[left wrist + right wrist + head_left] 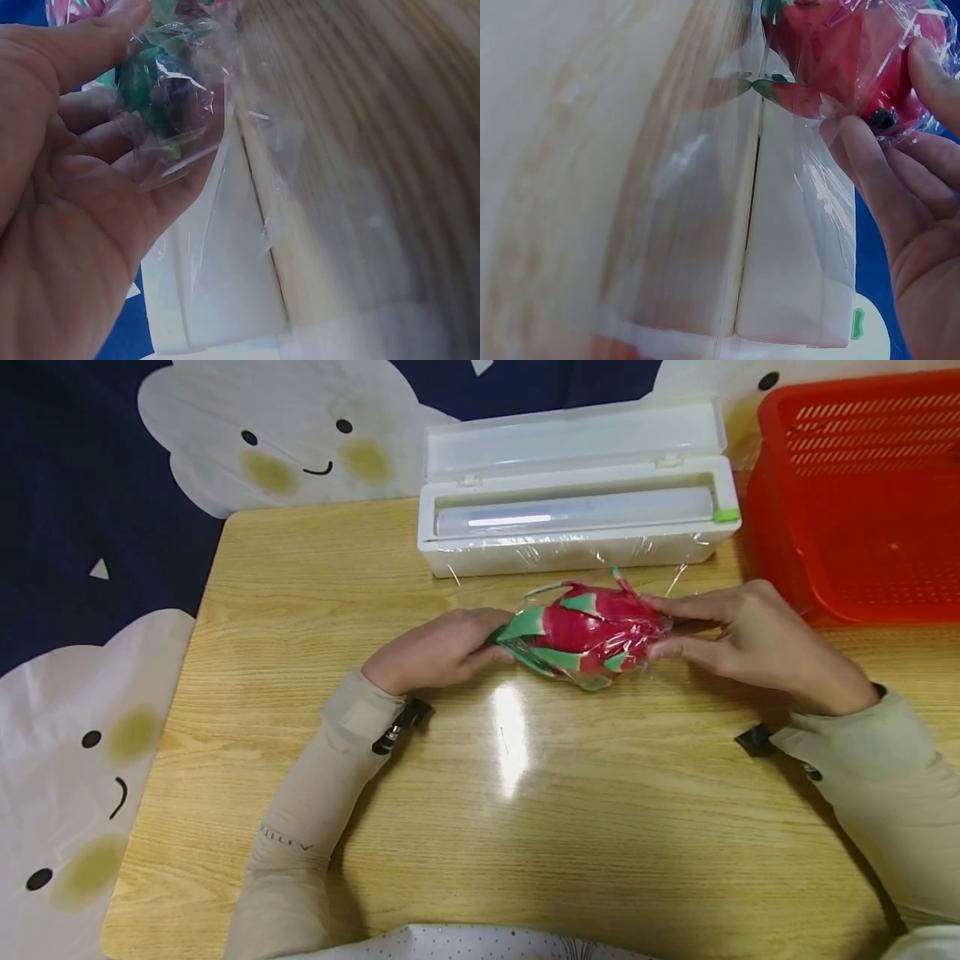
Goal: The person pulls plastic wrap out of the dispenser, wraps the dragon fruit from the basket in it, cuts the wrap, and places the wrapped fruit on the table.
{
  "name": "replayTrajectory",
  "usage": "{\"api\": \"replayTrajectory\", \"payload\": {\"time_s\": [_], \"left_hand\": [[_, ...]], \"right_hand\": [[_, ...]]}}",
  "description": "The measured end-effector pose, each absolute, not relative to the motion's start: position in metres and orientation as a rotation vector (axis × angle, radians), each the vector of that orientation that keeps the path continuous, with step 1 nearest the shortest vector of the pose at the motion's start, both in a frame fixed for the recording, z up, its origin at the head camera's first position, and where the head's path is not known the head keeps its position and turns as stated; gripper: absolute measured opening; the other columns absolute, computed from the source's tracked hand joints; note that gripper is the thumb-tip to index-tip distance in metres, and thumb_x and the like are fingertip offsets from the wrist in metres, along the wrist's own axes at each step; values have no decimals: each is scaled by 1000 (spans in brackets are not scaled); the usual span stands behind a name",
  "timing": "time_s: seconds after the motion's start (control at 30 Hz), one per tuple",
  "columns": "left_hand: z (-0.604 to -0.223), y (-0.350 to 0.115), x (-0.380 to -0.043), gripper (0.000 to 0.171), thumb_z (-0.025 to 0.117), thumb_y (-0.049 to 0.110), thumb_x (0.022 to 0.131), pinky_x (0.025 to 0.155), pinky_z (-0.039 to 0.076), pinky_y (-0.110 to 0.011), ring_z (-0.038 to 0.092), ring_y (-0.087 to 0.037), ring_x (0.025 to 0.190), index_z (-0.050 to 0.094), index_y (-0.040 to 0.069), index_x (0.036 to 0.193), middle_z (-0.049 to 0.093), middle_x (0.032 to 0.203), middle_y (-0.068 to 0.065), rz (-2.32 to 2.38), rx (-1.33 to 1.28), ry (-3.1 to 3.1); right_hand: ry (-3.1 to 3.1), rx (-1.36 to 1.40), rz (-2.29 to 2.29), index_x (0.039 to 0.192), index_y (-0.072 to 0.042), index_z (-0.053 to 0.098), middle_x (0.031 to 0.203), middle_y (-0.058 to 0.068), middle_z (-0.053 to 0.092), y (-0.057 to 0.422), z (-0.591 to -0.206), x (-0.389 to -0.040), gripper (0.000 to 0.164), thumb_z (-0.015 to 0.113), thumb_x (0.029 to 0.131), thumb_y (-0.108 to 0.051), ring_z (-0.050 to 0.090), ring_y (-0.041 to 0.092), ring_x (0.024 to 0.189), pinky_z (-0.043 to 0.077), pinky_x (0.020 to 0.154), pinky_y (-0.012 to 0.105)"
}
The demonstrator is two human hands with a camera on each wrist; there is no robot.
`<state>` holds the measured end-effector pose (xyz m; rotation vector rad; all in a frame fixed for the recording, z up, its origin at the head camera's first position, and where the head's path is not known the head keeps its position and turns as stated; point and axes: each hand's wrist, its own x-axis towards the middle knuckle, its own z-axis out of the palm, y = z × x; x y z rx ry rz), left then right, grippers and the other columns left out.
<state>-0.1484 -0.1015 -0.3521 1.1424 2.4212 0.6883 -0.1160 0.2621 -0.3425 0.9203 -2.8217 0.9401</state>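
A: Fingers of the left hand (435, 650)?
B: Gripping. Thumb and fingers pinch the green, leafy left tip of an oval, pink-red dragon fruit (588, 628); crumpled, clear plastic film (176, 90) lies against them.
A: Right hand (753, 639)?
B: Gripping too: thumb and fingers hold the fruit's film-covered right end.
A: Fruit's position?
B: Lengthwise, left to right, between both hands, on the near side of a long, white plastic box (517, 556). Whether it touches the table, I cannot tell.
A: The box?
B: White lid (577, 435) raised on the far side. Inside, a pale, shiny cylindrical roll (577, 514). Small bright-green tab (726, 515) at the right end. Film glints across the front.
A: Farther out?
B: Far right, beside the box: red plastic basket (783, 539), slotted walls. Below: yellowish wood-grain tabletop (480, 852). Past its left and far edges: dark-blue cloth (97, 468) with white smiling clouds (202, 435).
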Motion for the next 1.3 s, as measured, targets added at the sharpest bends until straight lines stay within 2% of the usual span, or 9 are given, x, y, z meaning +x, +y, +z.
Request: {"api": "replayTrajectory", "payload": {"time_s": [0.1, 0.23, 0.47, 0.7, 0.8, 0.87, 0.97, 1.07, 1.3], "left_hand": [[-352, -102, -149, 44, 60, 29, 105, 112, 52, -38, 66, -21, 121, 58, 3, 140, 68, 130, -10, 691, 1138, 2416], [-353, -101, -150, 43, 59, 30, 106, 109, 53, -38, 67, -19, 114, 59, 2, 137, 68, 124, -10, 702, 1139, 2416], [-353, -101, -152, 33, 59, 30, 105, 95, 55, -37, 61, -18, 96, 61, 3, 124, 64, 106, -7, 726, 1125, 2411], [-353, -100, -154, 31, 58, 31, 106, 91, 54, -36, 60, -18, 92, 62, 4, 122, 63, 102, -6, 741, 1112, 2403], [-353, -100, -155, 33, 57, 30, 106, 90, 54, -35, 60, -18, 91, 63, 3, 123, 64, 102, -6, 746, 1106, 2399], [-353, -100, -156, 34, 57, 30, 106, 92, 54, -35, 60, -18, 92, 63, 3, 125, 65, 103, -6, 750, 1103, 2398], [-352, -100, -156, 35, 57, 31, 106, 95, 55, -36, 62, -18, 95, 63, 3, 127, 66, 106, -7, 753, 1101, 2398], [-352, -100, -157, 38, 57, 31, 106, 99, 56, -37, 65, -18, 98, 63, 2, 129, 69, 109, -6, 762, 1095, 2397], [-350, -101, -159, 40, 57, 30, 107, 93, 56, -36, 63, -18, 91, 61, 0, 132, 70, 106, -8, 790, 1070, 2387]], "right_hand": [[-2840, 894, 933, 132, -18, 72, 61, -9, 68, 262, -342, -116, 68, 96, 69, -14, 22, -2, 48, 24, 43, 19], [-2867, 862, 925, 132, -18, 72, 54, -14, 57, 261, -342, -115, 65, 95, 72, -16, 21, -2, 47, 24, 42, 20], [-2891, 819, 951, 133, -22, 71, 50, -14, 50, 261, -342, -115, 63, 93, 74, -17, 23, -1, 48, 24, 42, 23], [-2933, 771, 964, 133, -23, 71, 50, -11, 44, 261, -342, -116, 59, 91, 78, -21, 24, 0, 49, 24, 43, 25], [-2939, 762, 980, 132, -20, 72, 51, -10, 48, 261, -341, -116, 56, 91, 79, -21, 25, 0, 49, 24, 42, 25], [-2937, 757, 1006, 130, -18, 73, 57, -6, 61, 261, -341, -116, 54, 90, 79, -20, 25, 0, 50, 24, 42, 25], [-2945, 735, 1047, 129, -16, 74, 78, 6, 79, 260, -340, -117, 52, 90, 80, -19, 30, 2, 51, 25, 43, 26], [-2955, 703, 1090, 129, -14, 74, 98, 13, 82, 260, -340, -118, 51, 89, 81, -19, 39, 4, 54, 26, 43, 26], [-2996, 629, 1126, 129, -13, 74, 107, 14, 81, 260, -340, -118, 47, 87, 84, -20, 52, 7, 63, 38, 47, 22]]}}
